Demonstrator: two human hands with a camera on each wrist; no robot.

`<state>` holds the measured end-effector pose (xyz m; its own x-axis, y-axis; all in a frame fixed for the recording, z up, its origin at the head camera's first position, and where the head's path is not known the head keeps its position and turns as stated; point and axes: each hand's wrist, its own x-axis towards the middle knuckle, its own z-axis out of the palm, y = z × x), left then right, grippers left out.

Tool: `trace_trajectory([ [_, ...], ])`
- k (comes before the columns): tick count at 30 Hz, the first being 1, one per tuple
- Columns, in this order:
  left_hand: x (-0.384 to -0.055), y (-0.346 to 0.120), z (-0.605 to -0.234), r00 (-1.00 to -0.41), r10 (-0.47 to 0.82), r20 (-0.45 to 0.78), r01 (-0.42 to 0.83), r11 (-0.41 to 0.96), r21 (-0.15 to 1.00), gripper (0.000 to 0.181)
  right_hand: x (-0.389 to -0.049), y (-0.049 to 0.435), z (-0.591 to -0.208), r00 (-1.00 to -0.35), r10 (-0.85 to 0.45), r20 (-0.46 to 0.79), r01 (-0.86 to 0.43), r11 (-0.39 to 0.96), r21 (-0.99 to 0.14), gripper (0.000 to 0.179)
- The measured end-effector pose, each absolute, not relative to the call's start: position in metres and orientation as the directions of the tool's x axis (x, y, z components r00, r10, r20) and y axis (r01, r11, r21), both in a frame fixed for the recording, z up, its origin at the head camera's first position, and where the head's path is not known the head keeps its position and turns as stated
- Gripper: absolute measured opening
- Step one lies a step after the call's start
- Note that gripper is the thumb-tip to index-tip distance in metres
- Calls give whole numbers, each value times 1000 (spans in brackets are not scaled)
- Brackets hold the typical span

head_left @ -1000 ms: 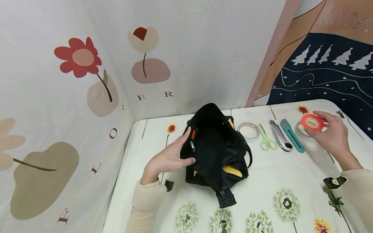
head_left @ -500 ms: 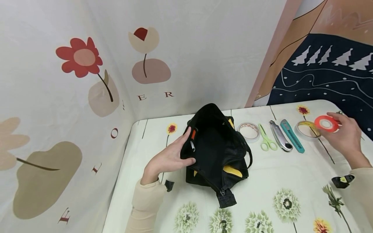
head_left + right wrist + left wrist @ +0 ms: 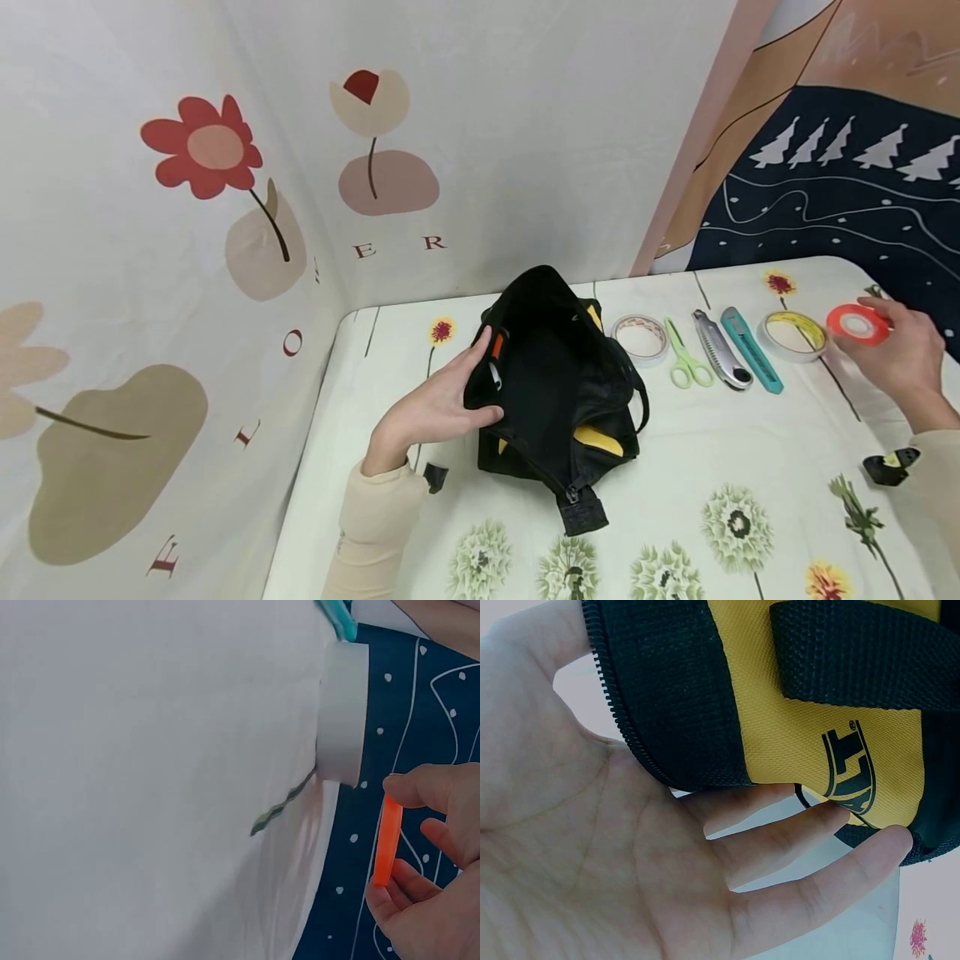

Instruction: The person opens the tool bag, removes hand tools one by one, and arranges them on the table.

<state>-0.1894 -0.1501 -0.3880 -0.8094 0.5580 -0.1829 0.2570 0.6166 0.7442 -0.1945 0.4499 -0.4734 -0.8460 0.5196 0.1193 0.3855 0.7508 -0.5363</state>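
Note:
My left hand [image 3: 442, 404] holds the rim of a black and yellow tool bag [image 3: 536, 492], its thumb inside the opening. In the left wrist view, the other fingers [image 3: 810, 896] stretch along the bag's yellow outer side, below the black zipper edge. Inside the mouth, an orange and silver item [image 3: 497, 358] shows partly. My right hand [image 3: 900, 354] pinches a small orange roll of tape [image 3: 842, 323] between thumb and fingers. Just left of it lies a wider roll of tape [image 3: 820, 348] with a yellow inner ring. The right wrist view shows the orange roll [image 3: 387, 840] edge-on.
Right of the bag, a clear tape roll [image 3: 660, 354], green scissors [image 3: 683, 360], a silver utility knife [image 3: 720, 348] and a teal utility knife [image 3: 752, 350] lie in a row on the flower-print tablecloth [image 3: 757, 450]. A printed cloth wall [image 3: 510, 125] stands behind.
My right hand has moved right with the orange tape roll, from above the wider tape roll to beside it. My left hand and the bag have stayed put.

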Motion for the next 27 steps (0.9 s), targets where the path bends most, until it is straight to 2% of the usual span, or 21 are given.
trace_trajectory([
  [12,-191,-150,-388,-805,567,-173,273,614,741,108,-198,463,-484,-850,523,69,410,738,-536,71],
  [27,-192,-150,-389,-805,567,-174,274,616,739,109,-205,472,-495,-877,479,-14,429,771,-470,74],
])
